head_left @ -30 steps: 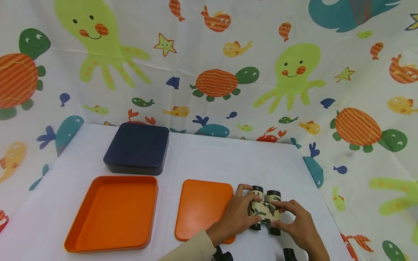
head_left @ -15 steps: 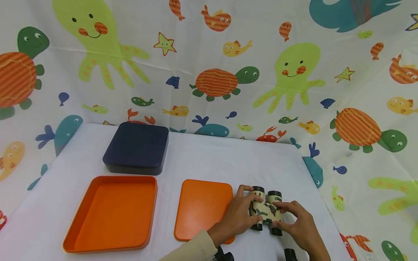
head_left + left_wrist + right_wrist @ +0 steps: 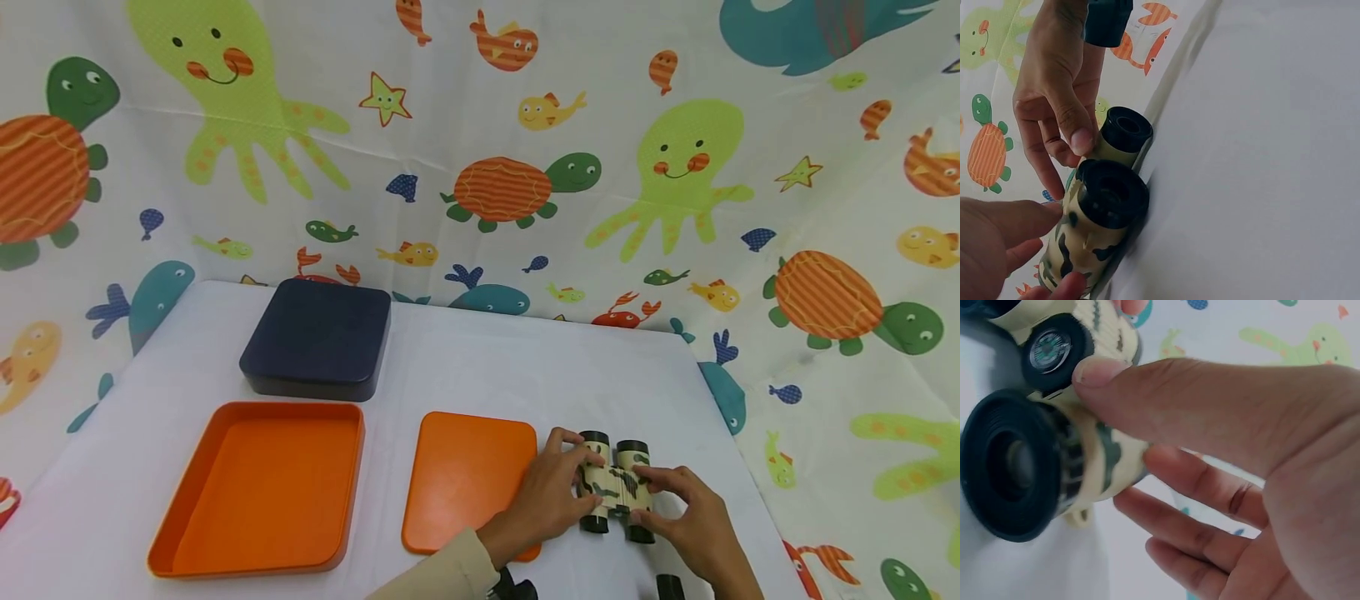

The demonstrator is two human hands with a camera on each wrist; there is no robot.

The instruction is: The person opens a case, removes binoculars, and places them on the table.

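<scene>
A pair of camouflage-patterned binoculars (image 3: 618, 486) with black ends lies on the white table. Across its left barrel my left hand (image 3: 551, 492) grips with thumb and fingers. My right hand (image 3: 697, 521) pinches the right barrel between thumb and forefinger. Up close in the right wrist view, a small round compass (image 3: 1050, 350) shows at the bridge between the barrels, with the right thumb beside it. The left wrist view shows both black eyepieces, the nearer eyepiece (image 3: 1113, 194) close to the left hand's fingers.
Left of the hands lies a flat orange lid (image 3: 468, 475), partly under the left forearm. Farther left are an open orange tray (image 3: 255, 492) and a dark blue box (image 3: 318, 337). A cloth with sea animals (image 3: 480, 108) hangs behind the table.
Both hands and the binoculars have shifted very slightly to the right. Their hold looks the same, and the lid, tray and box stay in place.
</scene>
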